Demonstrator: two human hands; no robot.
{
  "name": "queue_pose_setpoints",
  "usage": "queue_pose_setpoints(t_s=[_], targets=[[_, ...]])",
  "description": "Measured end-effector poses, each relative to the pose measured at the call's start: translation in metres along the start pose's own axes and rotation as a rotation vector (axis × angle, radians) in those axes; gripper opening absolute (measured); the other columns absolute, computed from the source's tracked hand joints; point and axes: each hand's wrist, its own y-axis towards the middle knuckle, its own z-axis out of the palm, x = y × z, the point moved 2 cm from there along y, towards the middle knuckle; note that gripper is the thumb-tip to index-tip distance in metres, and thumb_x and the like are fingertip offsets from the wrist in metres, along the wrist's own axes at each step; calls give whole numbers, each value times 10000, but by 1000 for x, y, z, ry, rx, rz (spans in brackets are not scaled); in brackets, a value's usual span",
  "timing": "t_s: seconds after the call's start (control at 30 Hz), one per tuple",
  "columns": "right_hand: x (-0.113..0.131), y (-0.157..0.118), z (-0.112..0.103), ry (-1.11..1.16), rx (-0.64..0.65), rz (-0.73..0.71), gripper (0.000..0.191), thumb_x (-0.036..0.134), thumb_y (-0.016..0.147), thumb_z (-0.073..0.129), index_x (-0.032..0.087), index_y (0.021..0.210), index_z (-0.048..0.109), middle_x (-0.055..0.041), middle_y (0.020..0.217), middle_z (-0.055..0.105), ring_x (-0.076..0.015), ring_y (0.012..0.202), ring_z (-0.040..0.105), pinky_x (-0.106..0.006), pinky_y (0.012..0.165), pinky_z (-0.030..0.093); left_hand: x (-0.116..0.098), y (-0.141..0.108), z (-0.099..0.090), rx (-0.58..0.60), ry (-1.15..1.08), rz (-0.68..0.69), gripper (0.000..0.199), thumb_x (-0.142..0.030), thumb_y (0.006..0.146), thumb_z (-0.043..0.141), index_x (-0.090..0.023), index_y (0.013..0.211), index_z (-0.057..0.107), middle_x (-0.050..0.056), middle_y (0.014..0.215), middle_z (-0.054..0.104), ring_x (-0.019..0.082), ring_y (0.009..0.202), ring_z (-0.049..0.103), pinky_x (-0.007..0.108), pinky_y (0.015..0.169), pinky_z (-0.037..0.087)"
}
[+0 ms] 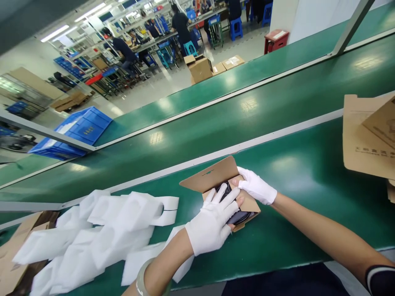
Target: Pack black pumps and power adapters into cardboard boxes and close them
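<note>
A small brown cardboard box (251, 204) sits on the green work surface with its lid flap raised at the back. Inside it lies a black item (242, 217), perhaps bagged or a coiled cable; my fingers cover much of it. My left hand (212, 224), in a white glove with some fingertips bare, is spread across the box opening and touches the contents. At the far right corner of the box, my right hand (254, 185), gloved the same way, grips the side wall with the thumb at the inner edge.
White foam pieces (114, 218) are heaped left of the box, beside flat cardboard (18, 250). More printed cardboard (367, 135) stands at the right. A green conveyor belt (197, 127) runs behind, with a blue crate (83, 127) beyond it. People work at far benches.
</note>
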Motion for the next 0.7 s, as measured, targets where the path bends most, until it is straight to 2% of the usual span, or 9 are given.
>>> queue_pose_setpoints(t_s=[0.1, 0.17, 0.27, 0.33, 0.43, 0.5, 0.53, 0.6, 0.7], targets=[[13, -5, -4, 3, 24, -113, 434, 488, 826, 587, 190, 1142, 578, -73, 1289, 562, -271, 1230, 492, -424, 1060, 378, -2, 0, 0, -12, -5, -9, 672, -182, 838, 482, -208, 1470, 256, 78, 1567, 147, 402, 1424, 89, 703, 1095, 184], [29, -13, -6, -62, 123, -237, 454, 602, 829, 566, 196, 1028, 611, -63, 1237, 598, -262, 1316, 404, -419, 1107, 311, -2, 0, -1, -49, -52, -37, 629, -252, 866, 473, -224, 1464, 278, 86, 1558, 186, 393, 1417, 144, 677, 1097, 222], [48, -32, -5, -295, 306, -419, 629, 792, 821, 379, 223, 922, 628, -43, 1086, 667, -257, 1318, 405, -457, 1156, 180, -1, -7, 3, -138, -262, -49, 507, -332, 886, 452, -249, 1385, 416, 100, 1438, 429, 331, 1292, 424, 543, 1047, 406], [51, -45, -4, -403, 291, -478, 650, 801, 832, 307, 231, 859, 617, -42, 1018, 679, -254, 1245, 484, -473, 1148, 190, 0, -20, 12, -248, -464, -54, 423, -402, 905, 446, -246, 1293, 509, 93, 1256, 587, 269, 1128, 564, 444, 974, 491], [46, -65, -2, -598, 6, -401, 438, 653, 835, 535, 219, 799, 582, -70, 1123, 612, -285, 1204, 487, -486, 1032, 363, 2, -47, 33, -549, -730, -177, 382, -546, 887, 487, -219, 1034, 618, 78, 1008, 638, 248, 1007, 588, 400, 913, 516], [42, -78, 1, -824, -164, -268, 338, 539, 789, 646, 217, 877, 594, -88, 1165, 558, -311, 1116, 507, -501, 920, 433, 2, -65, 47, -812, -850, -342, 380, -582, 848, 539, -204, 832, 579, 57, 875, 594, 227, 906, 580, 347, 795, 537], [41, -83, 3, -923, -189, -206, 331, 505, 792, 647, 219, 952, 598, -94, 1133, 560, -304, 1036, 531, -501, 868, 453, 0, -71, 52, -895, -898, -439, 382, -583, 820, 581, -202, 826, 562, 45, 837, 576, 208, 846, 577, 315, 737, 536], [39, -90, 7, -1025, -143, -137, 369, 446, 830, 610, 213, 1113, 572, -88, 1017, 590, -267, 889, 554, -477, 797, 479, -5, -75, 59, -917, -984, -620, 469, -578, 755, 663, -205, 1025, 569, 35, 831, 589, 186, 784, 587, 297, 711, 544], [33, -93, 9, -1005, -40, -135, 386, 327, 869, 576, 198, 1229, 520, -70, 971, 610, -225, 846, 560, -407, 762, 506, -14, -67, 59, -756, -1176, -727, 792, -557, 692, 735, -199, 1334, 438, 82, 1032, 638, 218, 943, 625, 362, 869, 554]])
